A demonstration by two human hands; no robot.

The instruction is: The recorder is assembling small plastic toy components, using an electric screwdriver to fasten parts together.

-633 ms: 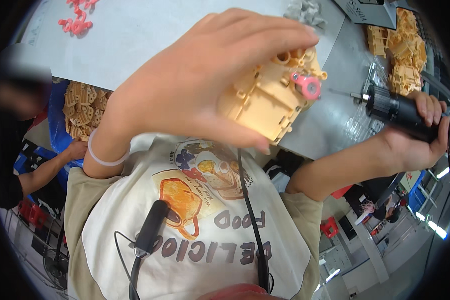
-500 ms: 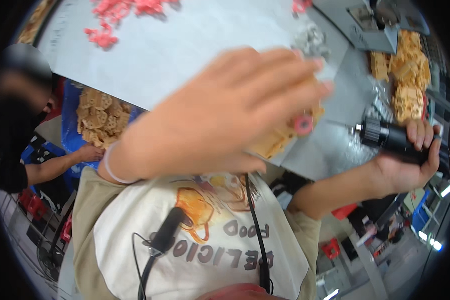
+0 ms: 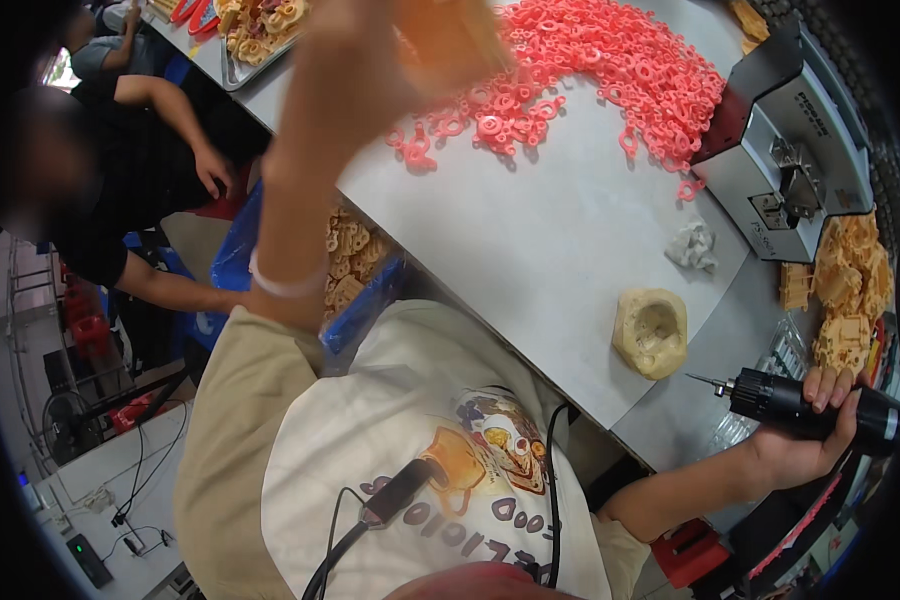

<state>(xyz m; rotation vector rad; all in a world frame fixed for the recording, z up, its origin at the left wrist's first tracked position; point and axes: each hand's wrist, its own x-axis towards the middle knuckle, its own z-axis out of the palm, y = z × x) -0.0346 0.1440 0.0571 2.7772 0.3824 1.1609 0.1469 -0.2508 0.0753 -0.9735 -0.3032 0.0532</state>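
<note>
At the upper edge, smeared by motion, my left hand (image 3: 355, 65) appears closed on a tan plastic part (image 3: 450, 45); its fingers are partly cut off by the frame. My right hand (image 3: 810, 420) is wrapped round a black electric screwdriver (image 3: 770, 395) at the right, its thin bit pointing left. Left of that bit, apart from it, a yellowish fixture block (image 3: 632, 350) with a round hollow stands on the white work surface (image 3: 530, 250).
Loose pink ring-shaped parts (image 3: 630, 70) are heaped at the far side. A grey-and-black screw feeder (image 3: 800, 150) stands at the right, beside piled tan parts (image 3: 845, 290). A small whitish heap (image 3: 692, 247) lies near the block. At left, a co-worker's arm (image 3: 175, 293) reaches toward a blue-lined bin (image 3: 345, 335) of tan parts.
My left hand has swung up and left, away from the block, carrying the tan part. My right hand still grips the screwdriver. The view has turned, showing more of the pink heap.
</note>
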